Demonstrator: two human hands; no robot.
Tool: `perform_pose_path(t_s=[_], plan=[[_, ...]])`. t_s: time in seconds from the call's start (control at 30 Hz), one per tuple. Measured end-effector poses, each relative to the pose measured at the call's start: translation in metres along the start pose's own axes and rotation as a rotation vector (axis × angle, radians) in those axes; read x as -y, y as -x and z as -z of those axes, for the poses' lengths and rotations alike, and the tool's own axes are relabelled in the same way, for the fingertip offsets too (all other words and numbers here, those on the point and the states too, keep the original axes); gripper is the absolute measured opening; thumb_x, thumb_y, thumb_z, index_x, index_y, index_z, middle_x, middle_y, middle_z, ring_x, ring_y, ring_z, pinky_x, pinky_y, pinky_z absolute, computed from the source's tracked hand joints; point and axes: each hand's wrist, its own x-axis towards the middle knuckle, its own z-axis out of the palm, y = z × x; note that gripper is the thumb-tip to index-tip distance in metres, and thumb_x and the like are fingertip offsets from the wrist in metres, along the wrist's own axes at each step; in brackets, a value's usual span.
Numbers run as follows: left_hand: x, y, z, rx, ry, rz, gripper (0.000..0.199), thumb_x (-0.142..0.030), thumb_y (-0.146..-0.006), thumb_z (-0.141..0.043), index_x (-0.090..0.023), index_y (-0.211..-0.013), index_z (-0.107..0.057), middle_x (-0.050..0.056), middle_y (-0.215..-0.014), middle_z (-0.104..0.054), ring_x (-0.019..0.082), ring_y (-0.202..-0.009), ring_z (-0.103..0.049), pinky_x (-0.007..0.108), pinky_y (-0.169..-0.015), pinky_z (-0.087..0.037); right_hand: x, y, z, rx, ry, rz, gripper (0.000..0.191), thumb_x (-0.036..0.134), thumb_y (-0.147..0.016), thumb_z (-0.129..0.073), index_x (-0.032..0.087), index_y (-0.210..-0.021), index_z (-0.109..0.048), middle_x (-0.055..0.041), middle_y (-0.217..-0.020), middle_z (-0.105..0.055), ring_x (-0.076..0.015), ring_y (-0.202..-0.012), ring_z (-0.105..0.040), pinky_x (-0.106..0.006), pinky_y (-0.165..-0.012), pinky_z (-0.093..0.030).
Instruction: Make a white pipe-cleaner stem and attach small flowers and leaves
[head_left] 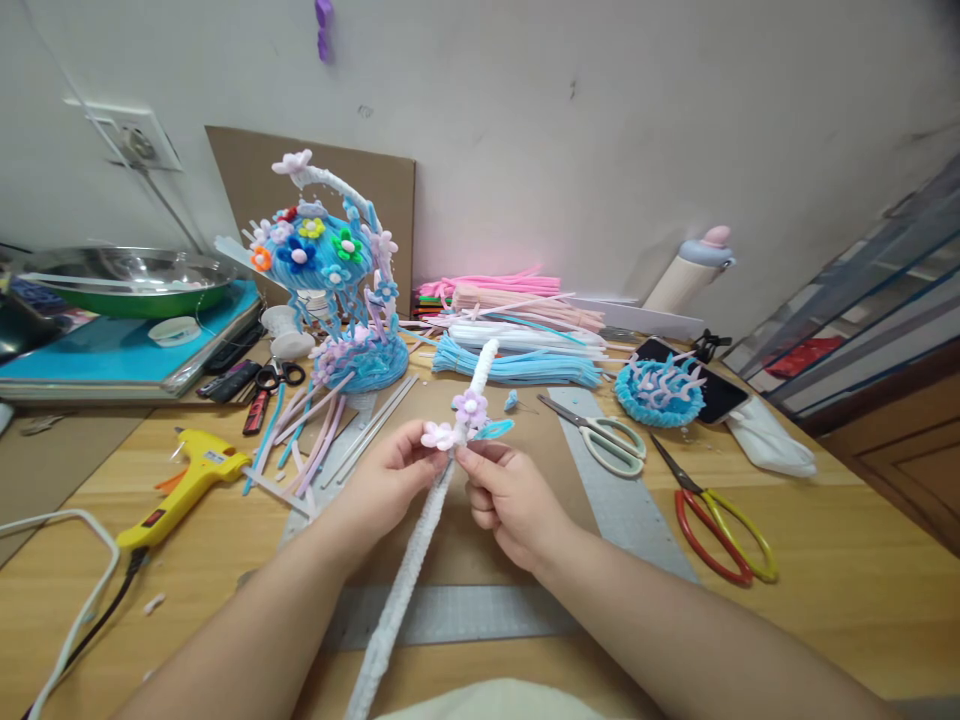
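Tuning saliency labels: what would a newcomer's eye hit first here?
Probably the blue pipe-cleaner sculpture dotted with bright flowers, at back left before a brown board. Next, the yellow glue gun at left on the table. Then, at centre, the white fuzzy stem with pale flowers, between left hand and right hand.

Pale grey painted wall (525, 130) behind, scuffed. White rectangular wall socket (139, 143) at far left. Light wood-grain bench (847, 590) below. Brown wooden panelled door (900, 440) right, beside a grey-blue framed rack (847, 270).
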Motion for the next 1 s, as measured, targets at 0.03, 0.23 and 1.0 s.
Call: perform_pose_path(t_s=[0.03, 0.23, 1.0], plan=[[0.000, 0.000, -0.001, 0.005, -0.002, -0.011, 0.015, -0.029, -0.069, -0.067, -0.018, -0.076, -0.060, -0.002, -0.073, -0.056, 0.013, -0.069, -0.048, 0.023, -0.066, -0.037, 0.000, 0.000, 0.000, -0.001, 0.000, 0.002, 0.035, 0.039, -0.061, -0.075, 0.017, -0.077, -0.054, 0.0113, -0.044, -0.031, -0.0025, -0.037, -0.021, -0.016, -0.033, -0.011], [0.006, -0.001, -0.001, 0.021, -0.044, -0.064, 0.016, -0.032, -0.074, -0.064, -0.018, -0.078, -0.058, -0.002, -0.075, -0.053, 0.013, -0.072, -0.047, 0.023, -0.068, -0.037, 0.000, 0.000, 0.001, -0.005, -0.006, 0.014, 0.033, 0.038, -0.062, -0.075, 0.017, -0.078, -0.055, 0.0109, -0.045, -0.032, -0.0026, -0.037, -0.021, -0.015, -0.033, -0.012], [0.017, -0.002, -0.005, -0.070, -0.213, 0.165, 0.028, -0.045, -0.077, -0.057, -0.018, -0.073, -0.050, -0.009, -0.048, -0.037, 0.006, -0.039, -0.030, 0.018, -0.038, -0.023, -0.002, -0.004, 0.004, -0.015, 0.050, 0.081, 0.032, 0.041, -0.064, -0.073, 0.017, -0.076, -0.057, 0.0102, -0.045, -0.030, -0.0037, -0.038, -0.020, -0.016, -0.033, -0.013]])
